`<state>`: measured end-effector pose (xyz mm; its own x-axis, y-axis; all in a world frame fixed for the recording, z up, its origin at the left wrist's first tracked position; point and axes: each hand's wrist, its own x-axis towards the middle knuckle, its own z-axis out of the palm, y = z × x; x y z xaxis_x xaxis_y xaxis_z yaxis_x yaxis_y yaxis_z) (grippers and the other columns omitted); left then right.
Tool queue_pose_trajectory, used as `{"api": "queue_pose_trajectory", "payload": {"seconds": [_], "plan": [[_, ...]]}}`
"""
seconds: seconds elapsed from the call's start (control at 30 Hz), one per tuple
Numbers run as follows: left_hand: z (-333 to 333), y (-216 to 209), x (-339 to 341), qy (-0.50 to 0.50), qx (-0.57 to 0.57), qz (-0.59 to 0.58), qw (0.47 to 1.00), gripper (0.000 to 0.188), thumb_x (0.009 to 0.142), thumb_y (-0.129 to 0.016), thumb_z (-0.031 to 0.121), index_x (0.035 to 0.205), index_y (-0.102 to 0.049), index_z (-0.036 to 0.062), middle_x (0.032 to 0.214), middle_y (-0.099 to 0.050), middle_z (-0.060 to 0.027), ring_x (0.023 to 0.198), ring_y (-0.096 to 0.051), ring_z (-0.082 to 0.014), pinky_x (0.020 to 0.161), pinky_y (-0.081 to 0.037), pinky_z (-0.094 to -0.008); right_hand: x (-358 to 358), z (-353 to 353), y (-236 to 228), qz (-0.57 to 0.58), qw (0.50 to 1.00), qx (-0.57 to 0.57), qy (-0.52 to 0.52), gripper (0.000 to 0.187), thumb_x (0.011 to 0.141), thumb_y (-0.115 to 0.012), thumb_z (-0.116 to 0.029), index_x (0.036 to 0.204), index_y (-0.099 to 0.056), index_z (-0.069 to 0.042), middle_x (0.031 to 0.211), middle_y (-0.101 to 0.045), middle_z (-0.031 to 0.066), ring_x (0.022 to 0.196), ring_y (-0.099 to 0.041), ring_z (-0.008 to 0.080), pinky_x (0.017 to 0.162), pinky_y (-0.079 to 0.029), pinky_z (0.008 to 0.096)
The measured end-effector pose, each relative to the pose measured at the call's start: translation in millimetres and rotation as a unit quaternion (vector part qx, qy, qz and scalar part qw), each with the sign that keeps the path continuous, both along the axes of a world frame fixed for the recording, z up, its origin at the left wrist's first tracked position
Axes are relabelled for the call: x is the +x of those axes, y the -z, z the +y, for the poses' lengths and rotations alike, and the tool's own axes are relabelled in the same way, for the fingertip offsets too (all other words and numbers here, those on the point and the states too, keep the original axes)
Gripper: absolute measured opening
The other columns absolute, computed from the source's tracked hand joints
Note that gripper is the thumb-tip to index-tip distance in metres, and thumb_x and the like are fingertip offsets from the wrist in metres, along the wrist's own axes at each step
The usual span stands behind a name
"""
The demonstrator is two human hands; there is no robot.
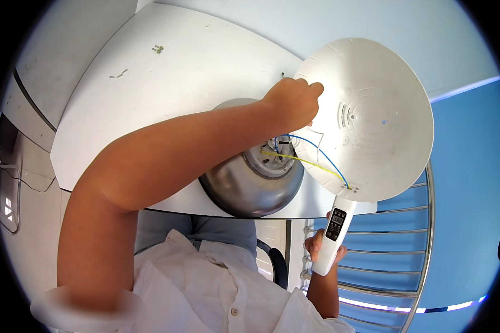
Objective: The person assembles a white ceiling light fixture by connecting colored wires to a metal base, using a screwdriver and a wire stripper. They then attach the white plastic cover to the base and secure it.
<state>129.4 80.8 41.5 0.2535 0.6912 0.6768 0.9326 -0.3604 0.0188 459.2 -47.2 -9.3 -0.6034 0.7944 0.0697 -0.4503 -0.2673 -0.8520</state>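
Observation:
A white plastic bowl-shaped shell [394,72] with a long handle tilts up at the right, its hollow inside facing me. My right hand [316,244] is wrapped round the handle [341,222], beside its dark control panel [336,223]. Closed at the shell's left rim is my left hand [294,102]; its fingertips are hidden, so what they pinch cannot be told. Below my left forearm, a metal pot [244,188] rests upside down. Blue [330,158] and yellow [316,165] wires run from its base fittings [272,161] to the shell, and a thin white wire [320,141] hangs below my left hand.
The white table [178,105] has a curved front edge under the pot. Small screws [158,49] and thin bits [118,73] lie at its far left. At the right stands a metal railing [383,252] by a blue wall. A dark chair part [279,266] shows beside me.

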Motion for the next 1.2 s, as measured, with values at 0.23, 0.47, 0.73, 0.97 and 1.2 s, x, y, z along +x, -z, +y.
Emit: {"api": "queue_pose_trajectory", "payload": {"seconds": [0.23, 0.47, 0.73, 0.97, 1.2], "plan": [[1.7, -3.2, -1.1, 0.114, -0.026, -0.005, 0.993, 0.018, 0.076, -0.070, 0.023, 0.081, -0.064, 0.0076, 0.085, -0.050, -0.0051, 0.079, -0.059, -0.0209, 0.058, -0.048, -0.0339, 8.7, 3.1, 6.1, -0.021, 0.999, 0.017, -0.030, 0.091, 0.077, -0.063, -0.051, 0.144, -0.023, -0.004, 0.074, -0.058, 0.0131, 0.045, -0.054, 0.0197, 0.046, -0.038, 0.0292], [-1.6, -0.6, -20.5, 0.272, -0.147, -0.118, 0.943, 0.018, 0.083, -0.060, 0.017, 0.098, -0.066, 0.0091, 0.098, -0.055, -0.0096, 0.086, -0.061, -0.0269, 0.073, -0.049, -0.0389, 5.0, 1.4, 2.6, -0.020, 1.000, 0.005, -0.021, 0.072, 0.075, -0.065, -0.049, 0.123, -0.046, 0.002, 0.073, -0.057, 0.0156, 0.046, -0.055, 0.0213, 0.046, -0.039, 0.0302], [-30.9, -10.8, -45.7, 0.305, -0.173, -0.090, 0.932, 0.061, 0.076, -0.070, 0.043, 0.123, -0.057, 0.0068, 0.117, -0.056, -0.0098, 0.110, -0.052, -0.0285, 0.091, -0.043, -0.0401, 12.9, 0.5, 0.2, -0.042, 0.999, -0.014, -0.003, 0.065, 0.069, -0.074, -0.037, 0.112, -0.051, 0.007, 0.077, -0.059, 0.0227, 0.052, -0.057, 0.0255, 0.048, -0.048, 0.0327], [-34.0, -5.5, -42.6, 0.317, -0.227, -0.081, 0.917, 0.055, 0.073, -0.073, 0.034, 0.119, -0.059, 0.0093, 0.117, -0.056, -0.0085, 0.110, -0.052, -0.0276, 0.093, -0.042, -0.0403, 7.8, -7.4, -25.3, -0.176, 0.982, 0.034, 0.064, 0.073, 0.065, -0.075, -0.035, 0.117, -0.045, 0.006, 0.079, -0.059, 0.0212, 0.056, -0.059, 0.0245, 0.050, -0.050, 0.0306], [-39.3, 10.9, -39.3, 0.319, -0.208, -0.183, 0.906, 0.043, 0.077, -0.068, 0.022, 0.117, -0.060, 0.0069, 0.117, -0.056, -0.0132, 0.112, -0.052, -0.0306, 0.097, -0.042, -0.0406, 13.1, -6.4, -39.3, -0.272, 0.956, 0.094, 0.051, 0.089, 0.065, -0.076, -0.030, 0.137, -0.035, 0.004, 0.092, -0.062, 0.0169, 0.073, -0.062, 0.0190, 0.061, -0.052, 0.0293]]}}
